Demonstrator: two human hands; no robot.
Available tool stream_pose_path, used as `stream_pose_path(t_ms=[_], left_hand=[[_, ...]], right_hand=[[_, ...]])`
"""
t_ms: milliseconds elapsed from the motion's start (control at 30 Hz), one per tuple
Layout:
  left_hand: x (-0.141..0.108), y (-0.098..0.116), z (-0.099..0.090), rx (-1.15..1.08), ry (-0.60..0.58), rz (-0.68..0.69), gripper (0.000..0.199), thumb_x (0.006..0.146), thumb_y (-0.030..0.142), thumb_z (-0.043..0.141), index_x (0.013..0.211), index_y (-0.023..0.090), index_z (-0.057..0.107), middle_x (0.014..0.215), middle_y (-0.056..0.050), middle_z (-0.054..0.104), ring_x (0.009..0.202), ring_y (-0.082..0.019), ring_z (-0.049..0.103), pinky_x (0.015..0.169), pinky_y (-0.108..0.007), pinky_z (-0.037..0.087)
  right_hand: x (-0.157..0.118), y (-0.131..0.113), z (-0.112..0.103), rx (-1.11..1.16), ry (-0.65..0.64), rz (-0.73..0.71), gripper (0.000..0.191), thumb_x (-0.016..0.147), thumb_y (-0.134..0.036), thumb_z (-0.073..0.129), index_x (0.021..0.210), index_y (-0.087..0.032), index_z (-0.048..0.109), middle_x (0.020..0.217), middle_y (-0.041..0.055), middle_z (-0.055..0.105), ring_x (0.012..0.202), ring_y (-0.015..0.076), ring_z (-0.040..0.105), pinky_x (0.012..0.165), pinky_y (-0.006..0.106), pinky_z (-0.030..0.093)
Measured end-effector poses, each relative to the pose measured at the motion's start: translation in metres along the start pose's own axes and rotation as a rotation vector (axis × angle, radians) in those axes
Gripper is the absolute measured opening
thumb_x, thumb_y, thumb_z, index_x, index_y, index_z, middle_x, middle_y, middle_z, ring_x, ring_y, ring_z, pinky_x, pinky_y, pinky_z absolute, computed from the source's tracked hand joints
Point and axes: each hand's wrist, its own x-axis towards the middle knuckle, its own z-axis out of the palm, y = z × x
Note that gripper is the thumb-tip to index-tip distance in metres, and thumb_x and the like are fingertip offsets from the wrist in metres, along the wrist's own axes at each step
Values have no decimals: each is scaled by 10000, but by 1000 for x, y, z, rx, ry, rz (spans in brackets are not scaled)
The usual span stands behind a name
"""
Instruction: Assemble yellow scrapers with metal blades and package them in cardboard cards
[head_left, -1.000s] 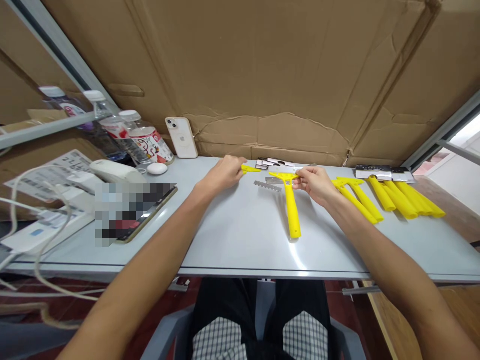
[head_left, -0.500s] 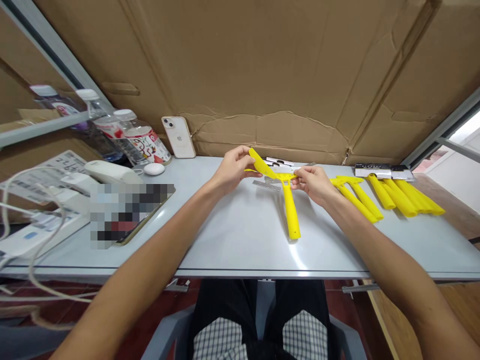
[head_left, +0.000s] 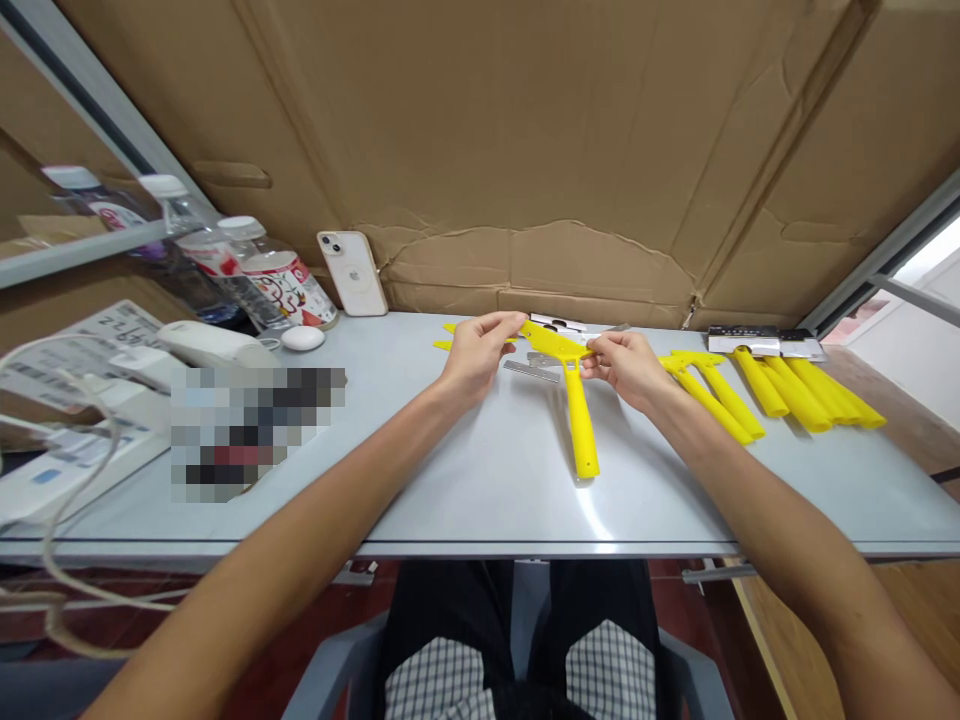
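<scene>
Far left on the grey desk, see a bottle with red-and-white label too small to read. At centre, find a yellow scraper lined up near to far, handle end nearest, pinched at the head by the right hand, plus a yellow strip pinched by the left hand. Left of centre, far side, note a phone bearing an apple logo.

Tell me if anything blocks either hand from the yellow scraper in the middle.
Nothing visible does. The right hand pinches the yellow scraper by its upper right end; the left hand holds a flat yellow piece at the scraper's upper left.
</scene>
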Motion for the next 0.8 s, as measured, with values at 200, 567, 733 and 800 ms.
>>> stream_pose_path(t_ms=[200, 567, 733, 800], left_hand=[[-8, -8, 6, -102, -45, -162, 384, 650, 407, 1023, 871, 156, 834, 773, -30, 683, 729, -113, 570, 638, -244, 459], [-11, -15, 11, -288, -20, -196, 294, 772, 324, 971, 922, 162, 777, 1160, -107, 806, 1119, -229, 739, 1015, -416, 613], [-12, -15, 12, -320, 34, -209, 230, 856, 264, 917, 873, 172, 706, 1155, -92, 818, 1107, -219, 780, 1077, -447, 609], [-12, -14, 12, -294, 3, -226, 216, 861, 268, 912, 872, 167, 722, 1172, -104, 820, 1093, -234, 791, 1068, -471, 621]], right_hand=[[1, 0, -2, 5, -21, -21, 256, 932, -65, 697, 688, -144, 686, 672, 50, 673, 599, 117, 653, 630, 250, 676], [2, 3, -2, 16, -19, -29, 192, 857, -54, 704, 687, -142, 691, 700, 55, 696, 606, 120, 670, 658, 261, 693], [1, 3, 0, 21, -18, -34, 134, 838, -108, 771, 726, -152, 713, 714, 56, 707, 635, 134, 678, 631, 261, 684], [0, 3, 0, 23, -23, -34, 144, 825, -118, 787, 721, -162, 697, 731, 58, 720, 639, 134, 677, 638, 262, 684]])
